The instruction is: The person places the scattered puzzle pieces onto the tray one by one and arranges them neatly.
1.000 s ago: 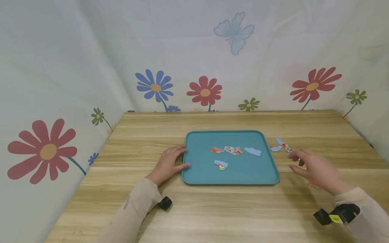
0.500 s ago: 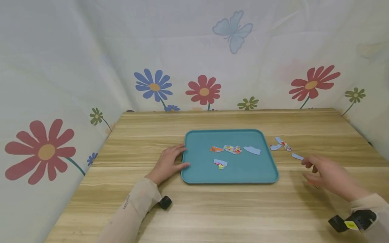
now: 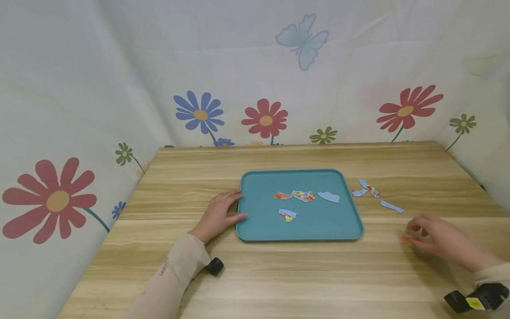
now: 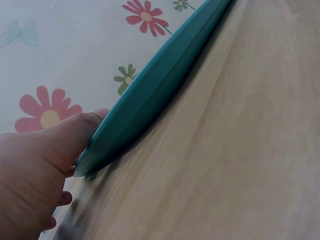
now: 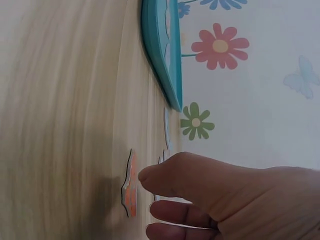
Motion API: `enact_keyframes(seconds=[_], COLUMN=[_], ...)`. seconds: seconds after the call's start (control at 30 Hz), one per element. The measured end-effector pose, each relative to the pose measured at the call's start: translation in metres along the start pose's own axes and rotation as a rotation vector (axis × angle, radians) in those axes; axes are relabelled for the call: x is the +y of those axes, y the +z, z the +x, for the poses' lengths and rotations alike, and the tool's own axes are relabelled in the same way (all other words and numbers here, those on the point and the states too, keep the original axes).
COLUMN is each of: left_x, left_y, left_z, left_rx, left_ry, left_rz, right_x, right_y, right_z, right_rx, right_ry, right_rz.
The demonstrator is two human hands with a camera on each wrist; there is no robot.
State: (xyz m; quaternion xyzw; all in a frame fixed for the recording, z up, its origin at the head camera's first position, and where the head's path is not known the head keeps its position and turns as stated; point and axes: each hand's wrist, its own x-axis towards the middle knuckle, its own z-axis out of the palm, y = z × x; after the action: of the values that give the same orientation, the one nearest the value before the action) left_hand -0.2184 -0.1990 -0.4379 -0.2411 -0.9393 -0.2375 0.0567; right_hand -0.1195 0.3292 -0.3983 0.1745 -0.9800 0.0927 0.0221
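Resting on the wooden table (image 3: 279, 274), your teal tray (image 3: 255, 221) sits at the centre, with four puzzle pieces lying inside it: an orange piece (image 3: 282, 195), a multicoloured piece (image 3: 303, 195) just beside it at 3 o'clock, a pale blue piece (image 3: 329, 197) further toward 3 o'clock, and a mixed piece (image 3: 287, 215) at 6 o'clock of them. Your left hand (image 3: 219, 214) lies at the tray's 9 o'clock edge, fingers straight and relaxed, the thumb touching the rim as the left wrist view (image 4: 75, 135) shows. Your right hand (image 3: 438, 237) is low over the table at 3 o'clock of the tray, well apart from it, fingers loosely curled, with its fingertips at a small orange puzzle piece (image 3: 406, 238). The right wrist view shows that piece (image 5: 129, 186) lifted on edge off the wood, just beside your thumb; I cannot tell whether you are actually pinching it. Loose on the table, between the tray and your right hand, lie two small pale pieces (image 3: 365, 188) and a blue strip (image 3: 392, 206).
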Motion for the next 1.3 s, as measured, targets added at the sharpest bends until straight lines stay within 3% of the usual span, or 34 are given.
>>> enact_keyframes(seconds=[0.33, 0.77, 1.3], left_x=[-0.001, 0.0, 0.002], left_y=[0.001, 0.0, -0.001], left_z=[0.0, -0.001, -0.001], left_rx=[0.004, 0.0, 0.006], left_ry=[0.009, 0.003, 0.007], left_rz=[0.004, 0.0, -0.009], right_x=[0.008, 0.004, -0.002], right_y=[0.009, 0.008, 0.008], right_z=[-0.006, -0.005, -0.008], right_rx=[0.055, 0.023, 0.044], right_ry=[-0.034, -0.006, 0.008], right_rz=[-0.048, -0.02, -0.086])
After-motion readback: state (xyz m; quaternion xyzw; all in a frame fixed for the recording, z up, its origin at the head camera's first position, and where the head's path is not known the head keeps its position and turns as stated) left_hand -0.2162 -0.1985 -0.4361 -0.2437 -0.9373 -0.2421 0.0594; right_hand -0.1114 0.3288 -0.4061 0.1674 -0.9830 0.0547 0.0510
